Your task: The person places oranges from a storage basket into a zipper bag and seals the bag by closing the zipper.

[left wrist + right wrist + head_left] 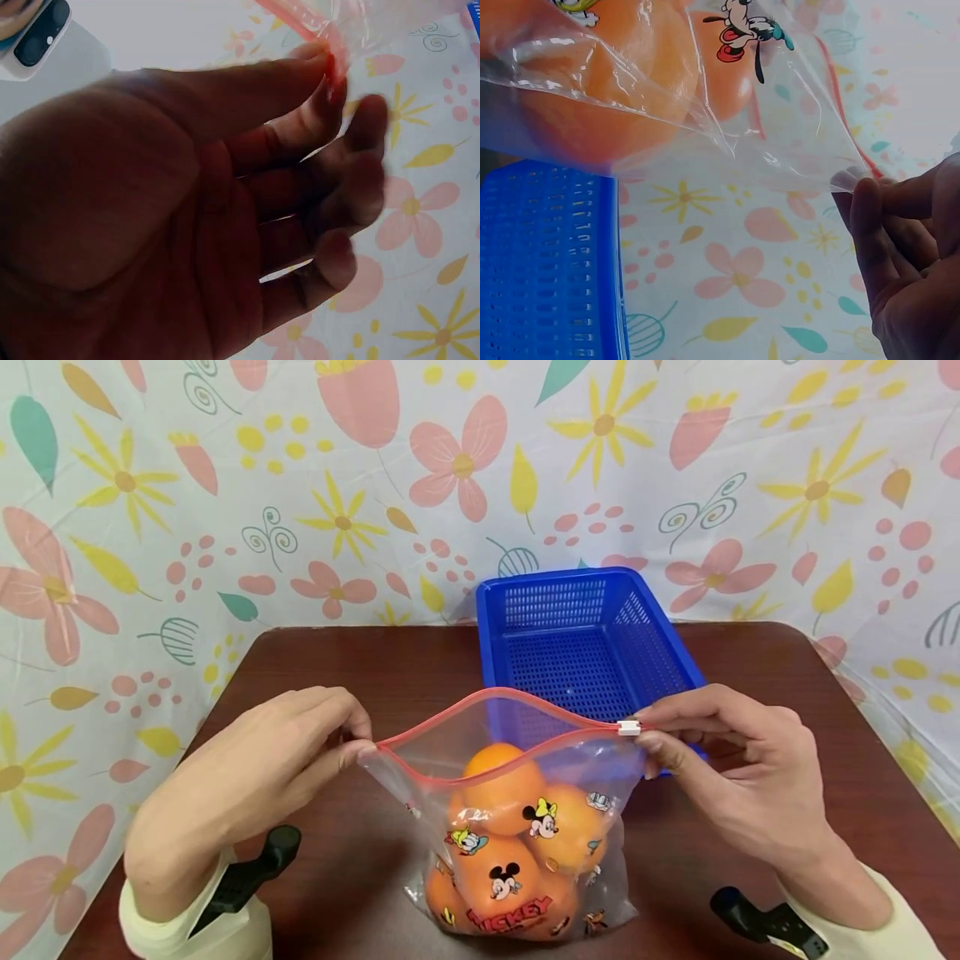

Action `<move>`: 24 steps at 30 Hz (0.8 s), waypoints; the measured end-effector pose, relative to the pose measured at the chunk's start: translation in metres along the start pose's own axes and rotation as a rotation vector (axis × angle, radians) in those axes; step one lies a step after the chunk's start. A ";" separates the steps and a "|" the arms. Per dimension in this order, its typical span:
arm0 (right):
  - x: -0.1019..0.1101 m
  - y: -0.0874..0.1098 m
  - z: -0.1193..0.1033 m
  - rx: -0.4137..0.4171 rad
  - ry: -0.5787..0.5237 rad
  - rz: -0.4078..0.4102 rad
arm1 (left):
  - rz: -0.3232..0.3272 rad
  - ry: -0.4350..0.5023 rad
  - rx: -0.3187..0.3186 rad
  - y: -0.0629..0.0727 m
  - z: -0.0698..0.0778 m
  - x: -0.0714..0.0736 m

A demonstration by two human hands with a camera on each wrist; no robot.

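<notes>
A clear zip bag (611, 860) with cartoon prints and a red zip edge stands at the front of the table, its mouth parted. Several oranges (498, 877) fill its lower part. My left hand (262, 760) pinches the left end of the red edge between thumb and forefinger; the left wrist view shows that pinch, the other fingers (352, 187) loosely bent. At the opposite corner my right hand (750, 768) pinches the bag beside the white slider (628, 727). In the right wrist view the thumb and finger of that hand (907, 240) grip the clear corner.
Behind the bag, a blue plastic basket (491, 652) with slotted walls stands on the dark brown table (360, 668), partly seen through the plastic. A floral cloth (420, 468) hangs along the table's far side.
</notes>
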State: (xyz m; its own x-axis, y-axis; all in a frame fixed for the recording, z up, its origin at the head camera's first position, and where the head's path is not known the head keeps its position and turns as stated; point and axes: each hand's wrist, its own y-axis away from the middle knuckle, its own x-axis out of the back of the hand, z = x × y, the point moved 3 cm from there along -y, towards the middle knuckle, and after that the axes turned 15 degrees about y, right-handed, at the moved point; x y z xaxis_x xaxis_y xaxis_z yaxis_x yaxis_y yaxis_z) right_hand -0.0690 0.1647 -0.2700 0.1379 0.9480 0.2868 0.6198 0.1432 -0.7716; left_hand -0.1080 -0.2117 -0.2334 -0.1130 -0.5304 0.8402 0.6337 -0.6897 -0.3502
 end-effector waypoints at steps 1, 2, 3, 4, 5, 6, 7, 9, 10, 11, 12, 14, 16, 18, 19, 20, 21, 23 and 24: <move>0.000 0.000 0.000 0.002 -0.002 0.003 | 0.004 0.006 -0.003 -0.001 0.002 0.000; -0.001 -0.001 -0.001 0.002 -0.005 0.005 | 0.017 0.005 -0.007 -0.001 0.005 0.000; -0.001 -0.001 -0.001 -0.001 -0.005 0.006 | 0.036 0.009 -0.021 -0.002 0.008 -0.001; -0.002 -0.001 -0.001 -0.006 -0.003 0.006 | 0.059 0.009 -0.033 -0.004 0.013 -0.001; -0.002 -0.001 -0.001 -0.011 0.000 0.005 | 0.086 0.008 -0.049 -0.005 0.019 -0.003; -0.003 -0.001 -0.002 -0.017 0.003 0.002 | 0.114 0.003 -0.067 -0.006 0.026 -0.004; -0.003 -0.001 -0.002 -0.020 0.003 0.000 | 0.144 -0.001 -0.092 -0.008 0.034 -0.007; -0.004 0.000 -0.004 -0.018 0.001 -0.004 | 0.199 -0.006 -0.150 -0.010 0.051 -0.013; -0.005 0.000 -0.005 -0.013 0.002 -0.005 | 0.225 -0.012 -0.181 -0.011 0.059 -0.016; -0.005 0.000 -0.006 -0.008 0.010 -0.007 | 0.250 -0.022 -0.215 -0.012 0.067 -0.020; -0.005 0.000 -0.007 0.000 0.011 -0.007 | 0.276 -0.035 -0.252 -0.012 0.074 -0.023; -0.006 0.000 -0.009 0.018 0.021 -0.005 | 0.322 -0.064 -0.319 -0.011 0.084 -0.032; -0.007 0.000 -0.011 0.034 0.026 -0.002 | 0.358 -0.095 -0.382 -0.011 0.091 -0.042; -0.008 0.000 -0.013 0.050 0.020 0.006 | 0.385 -0.129 -0.441 -0.010 0.094 -0.053; -0.009 0.000 -0.013 0.058 0.018 0.012 | 0.396 -0.145 -0.468 -0.010 0.095 -0.059; -0.009 0.000 -0.014 0.065 0.014 0.018 | 0.407 -0.160 -0.492 -0.011 0.095 -0.064; -0.009 0.000 -0.015 0.071 0.015 0.023 | 0.417 -0.173 -0.511 -0.013 0.095 -0.069; -0.010 0.000 -0.018 0.085 0.019 0.036 | 0.427 -0.201 -0.530 -0.018 0.098 -0.074; -0.010 0.001 -0.019 0.097 0.031 0.045 | 0.430 -0.209 -0.532 -0.021 0.101 -0.075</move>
State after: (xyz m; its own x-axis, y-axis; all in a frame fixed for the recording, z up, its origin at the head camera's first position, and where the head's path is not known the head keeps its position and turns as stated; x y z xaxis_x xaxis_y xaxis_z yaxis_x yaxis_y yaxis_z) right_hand -0.0547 0.1498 -0.2626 0.1881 0.9451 0.2671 0.5347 0.1296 -0.8351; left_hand -0.0361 -0.1080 -0.2470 0.2459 -0.7408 0.6251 0.1237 -0.6156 -0.7782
